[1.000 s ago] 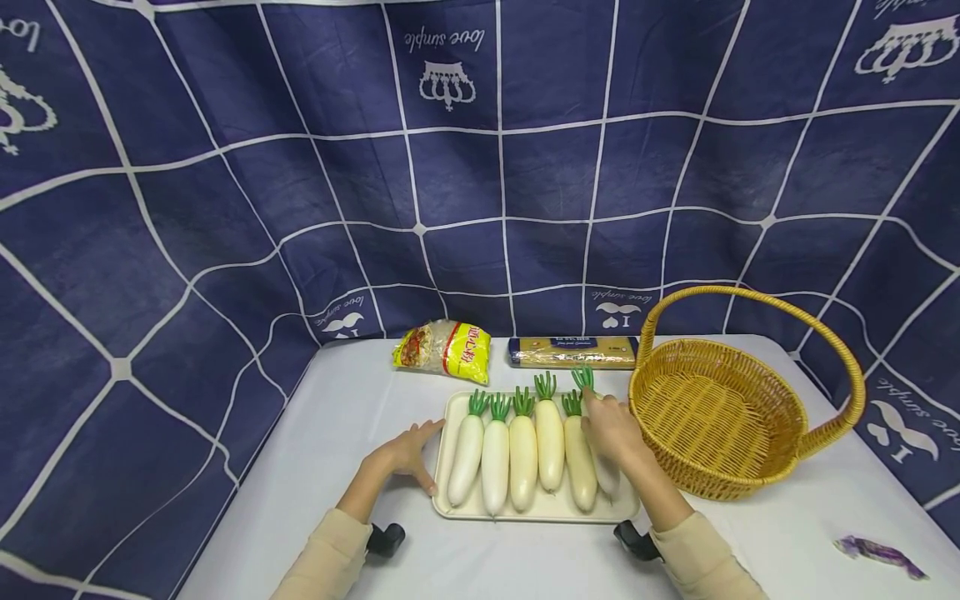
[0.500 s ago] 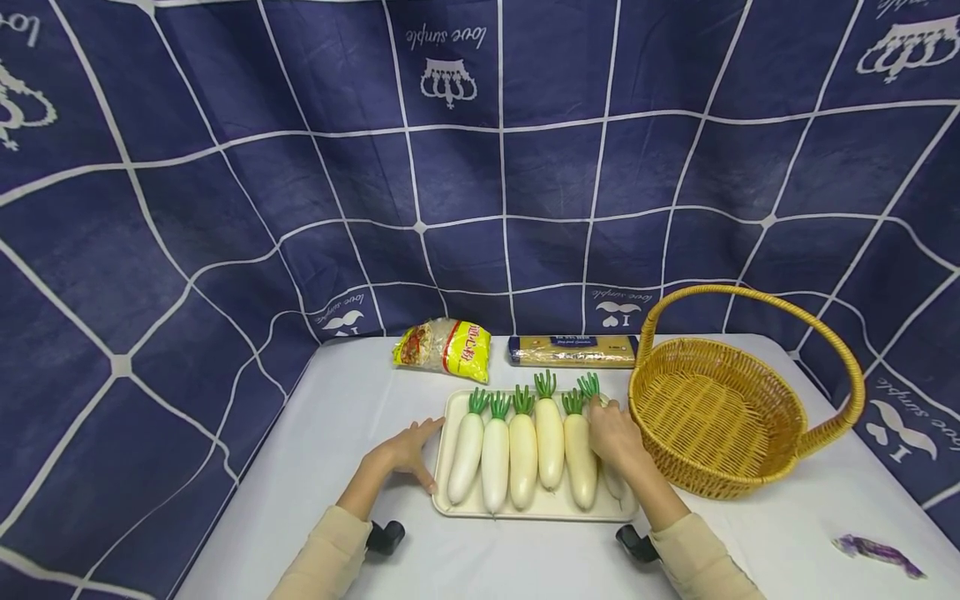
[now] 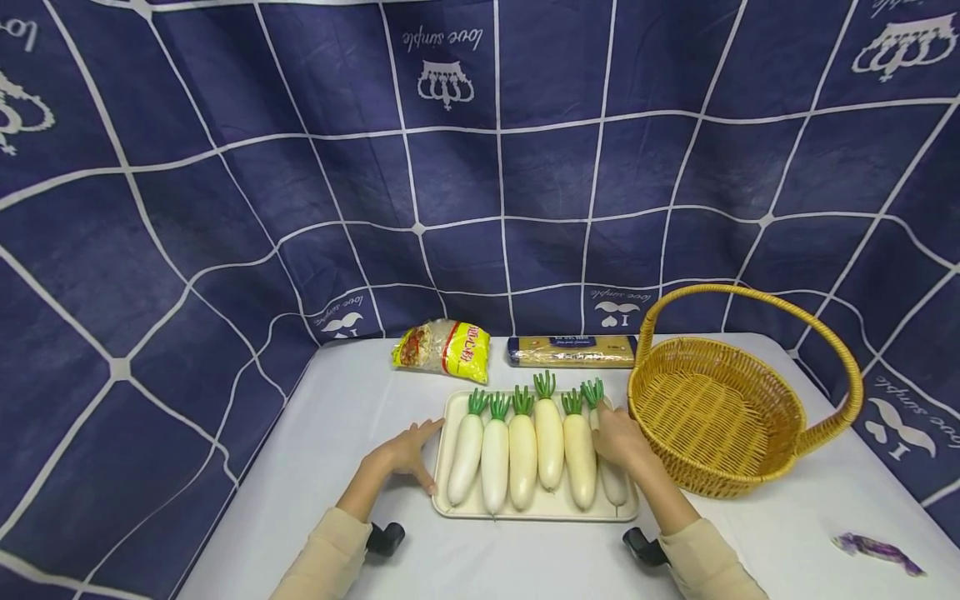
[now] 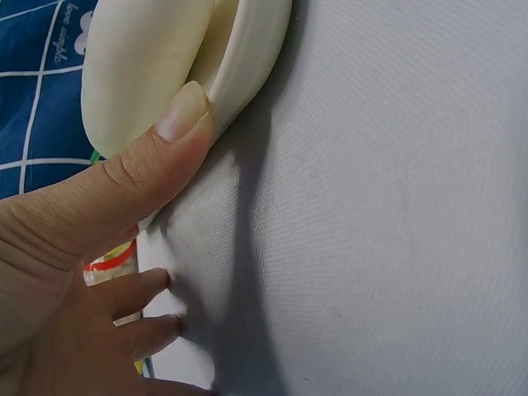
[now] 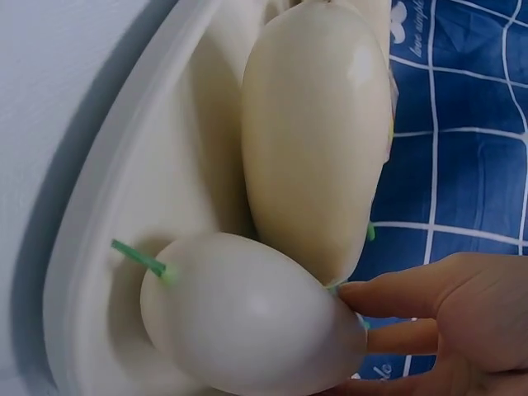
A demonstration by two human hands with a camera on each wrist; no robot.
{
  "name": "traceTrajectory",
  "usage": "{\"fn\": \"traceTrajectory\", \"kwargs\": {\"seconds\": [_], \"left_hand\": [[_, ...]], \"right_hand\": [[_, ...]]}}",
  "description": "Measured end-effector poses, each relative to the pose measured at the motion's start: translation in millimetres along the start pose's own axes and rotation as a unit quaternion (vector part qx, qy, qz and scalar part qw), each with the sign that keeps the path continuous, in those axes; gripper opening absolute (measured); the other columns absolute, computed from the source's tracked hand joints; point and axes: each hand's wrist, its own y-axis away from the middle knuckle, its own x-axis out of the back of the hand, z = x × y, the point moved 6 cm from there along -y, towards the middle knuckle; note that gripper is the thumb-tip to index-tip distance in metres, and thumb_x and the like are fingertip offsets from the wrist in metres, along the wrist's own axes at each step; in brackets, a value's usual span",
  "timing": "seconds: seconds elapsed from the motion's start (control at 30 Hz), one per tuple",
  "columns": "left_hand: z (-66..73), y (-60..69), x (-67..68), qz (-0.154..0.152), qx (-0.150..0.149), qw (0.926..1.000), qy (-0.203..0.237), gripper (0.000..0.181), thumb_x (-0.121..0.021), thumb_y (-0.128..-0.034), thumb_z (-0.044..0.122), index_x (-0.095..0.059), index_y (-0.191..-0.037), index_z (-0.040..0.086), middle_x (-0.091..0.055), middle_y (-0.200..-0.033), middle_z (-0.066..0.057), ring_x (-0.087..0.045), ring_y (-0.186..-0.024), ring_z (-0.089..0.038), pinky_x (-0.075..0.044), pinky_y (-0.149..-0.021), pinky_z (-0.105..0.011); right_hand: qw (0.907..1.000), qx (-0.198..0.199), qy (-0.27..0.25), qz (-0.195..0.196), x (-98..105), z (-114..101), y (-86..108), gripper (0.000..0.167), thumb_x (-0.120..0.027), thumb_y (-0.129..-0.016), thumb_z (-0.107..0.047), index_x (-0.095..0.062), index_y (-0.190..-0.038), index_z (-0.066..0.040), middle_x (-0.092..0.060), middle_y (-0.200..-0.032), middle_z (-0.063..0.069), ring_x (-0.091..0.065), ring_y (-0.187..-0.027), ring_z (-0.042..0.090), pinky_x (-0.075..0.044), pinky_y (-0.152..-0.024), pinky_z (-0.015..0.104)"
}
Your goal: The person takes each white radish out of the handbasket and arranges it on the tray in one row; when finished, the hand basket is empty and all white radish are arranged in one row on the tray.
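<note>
Several white radishes with green tops lie side by side in a cream tray (image 3: 540,514), as the head view shows. My right hand (image 3: 622,436) grips the rightmost radish (image 3: 613,483) near its leafy end and hides part of it. In the right wrist view, thumb and fingers sit at the far end of that radish (image 5: 247,313), beside a yellower radish (image 5: 318,140). My left hand (image 3: 405,454) is at the tray's left side with fingers spread. In the left wrist view its thumb (image 4: 157,144) touches the tray rim (image 4: 256,58), near the leftmost radish (image 4: 144,74).
A wicker basket (image 3: 720,483) with a tall handle stands right of the tray. Behind the tray lie a yellow food bag (image 3: 442,350) and a long packet of what looks like noodles (image 3: 572,352). A small purple wrapped item (image 3: 877,554) is at the front right.
My right hand has shifted the rightmost radish down and right in the tray, so it now lies straighter beside its neighbour. The left hand has stayed at the tray's left edge.
</note>
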Motion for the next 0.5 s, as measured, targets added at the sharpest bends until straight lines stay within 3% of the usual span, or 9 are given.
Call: {"fn": "traceTrajectory", "kwargs": {"seconds": [0.13, 0.3, 0.5], "left_hand": [[-0.5, 0.1, -0.7, -0.001, 0.001, 1.0000, 0.001, 0.113, -0.091, -0.0485, 0.017, -0.033, -0.145, 0.005, -0.029, -0.149, -0.026, -0.019, -0.136, -0.049, -0.019, -0.108, -0.065], [-0.6, -0.6, -0.8, -0.004, 0.002, 1.0000, 0.000, 0.114, -0.091, -0.0492, 0.019, -0.032, -0.146, 0.006, -0.028, -0.149, -0.025, -0.019, -0.137, -0.048, -0.019, -0.108, -0.064], [-1.8, -1.9, -0.6, -0.003, 0.004, 1.0000, 0.001, 0.114, -0.091, -0.0493, 0.019, -0.032, -0.146, 0.007, -0.027, -0.149, -0.025, -0.018, -0.137, -0.048, -0.018, -0.108, -0.065]], "right_hand": [[1.0000, -0.004, -0.005, -0.003, -0.8, 0.1, 3.3, 0.054, -0.055, -0.087, -0.004, -0.037, -0.134, 0.016, -0.047, -0.110, 0.045, -0.059, -0.074, 0.039, -0.052, -0.055, 0.041], [1.0000, -0.004, -0.002, 0.000, -2.6, -0.2, 5.2, 0.053, -0.054, -0.088, -0.004, -0.036, -0.133, 0.017, -0.054, -0.093, 0.038, -0.054, -0.060, 0.029, -0.047, -0.045, 0.033], [0.9999, 0.001, -0.005, 0.011, -5.6, 1.6, 6.1, 0.053, -0.052, -0.090, -0.004, -0.034, -0.135, 0.017, -0.050, -0.059, 0.013, -0.046, -0.041, 0.016, -0.036, -0.035, 0.022]]}}
